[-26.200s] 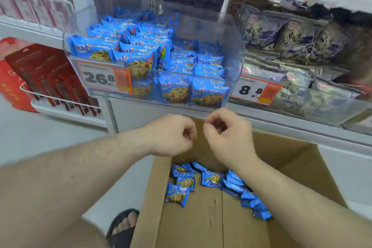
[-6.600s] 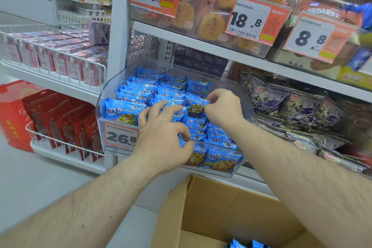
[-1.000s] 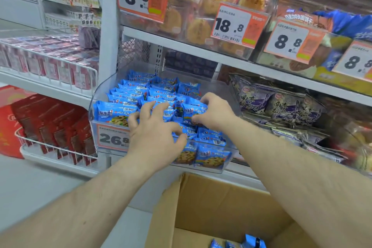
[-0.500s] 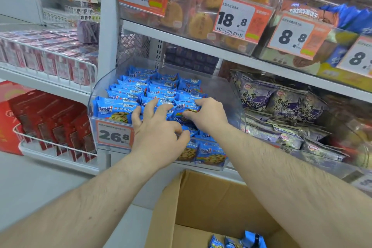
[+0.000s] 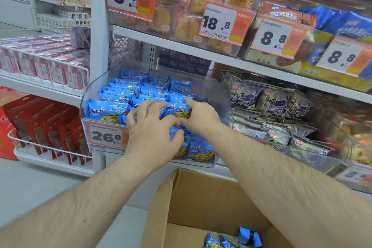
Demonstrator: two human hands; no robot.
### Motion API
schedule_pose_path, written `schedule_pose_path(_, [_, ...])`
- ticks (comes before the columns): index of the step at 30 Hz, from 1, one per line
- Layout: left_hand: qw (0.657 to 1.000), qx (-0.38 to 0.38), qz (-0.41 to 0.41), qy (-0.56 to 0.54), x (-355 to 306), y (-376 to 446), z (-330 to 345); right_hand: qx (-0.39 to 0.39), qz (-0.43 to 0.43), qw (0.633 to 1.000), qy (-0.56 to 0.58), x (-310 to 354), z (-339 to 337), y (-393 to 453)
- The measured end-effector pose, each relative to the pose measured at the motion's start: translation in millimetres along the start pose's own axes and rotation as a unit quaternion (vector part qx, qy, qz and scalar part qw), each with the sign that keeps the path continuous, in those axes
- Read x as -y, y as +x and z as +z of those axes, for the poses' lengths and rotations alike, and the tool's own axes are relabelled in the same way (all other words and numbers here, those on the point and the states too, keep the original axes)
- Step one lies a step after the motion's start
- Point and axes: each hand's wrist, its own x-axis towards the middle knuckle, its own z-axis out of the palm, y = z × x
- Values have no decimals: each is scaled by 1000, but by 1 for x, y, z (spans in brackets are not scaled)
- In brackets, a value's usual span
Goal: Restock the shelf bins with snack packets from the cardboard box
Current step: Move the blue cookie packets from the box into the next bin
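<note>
Nearest us, the cardboard box (image 5: pixel 201 203) holds a few blue snack packets (image 5: pixel 231 240), low and right of both arms, nearer the right. Above it, our left hand (image 5: pixel 153 127) rests spread-fingered on packets in the clear bin (image 5: pixel 223 94); our right hand (image 5: pixel 199 117) touches them, forefinger extended, apparently gripping nothing. Behind, price tags (image 5: pixel 219 21) line the upper shelf.

The shelf bin (image 5: pixel 213 90) is clear, smooth plastic with a glossy sheen; the blue snack packets (image 5: pixel 112 110) inside are shiny plastic film; the cardboard box (image 5: pixel 203 197) is matt brown cardboard; the wire basket (image 5: pixel 50 62) is white-coated metal; the price tag (image 5: pixel 104 136) is printed paper.
</note>
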Motion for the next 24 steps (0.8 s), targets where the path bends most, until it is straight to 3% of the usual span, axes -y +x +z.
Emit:
schedule_pose_path(4, [999,-3,34,-33,-24,-6,-7,-60,-30,998,7,-6,-20,-21])
schedule_pose_path(8, [990,29,102,-92,-53,-18,-12,-237,-55,964,108,-27,-36,-68])
schedule_pose_path(13, [965,169,135,-149,-84,-45,-2,-323,-82,927,172,-76,-15,-137])
schedule_pose_path(21, [891,414,187,-16,-99,-91,49,-246,22,938,242,-143,72,-190])
schedule_pose_path(24, [855,490,170,3,-92,-98,62,-133,150,945,258,-177,114,-198])
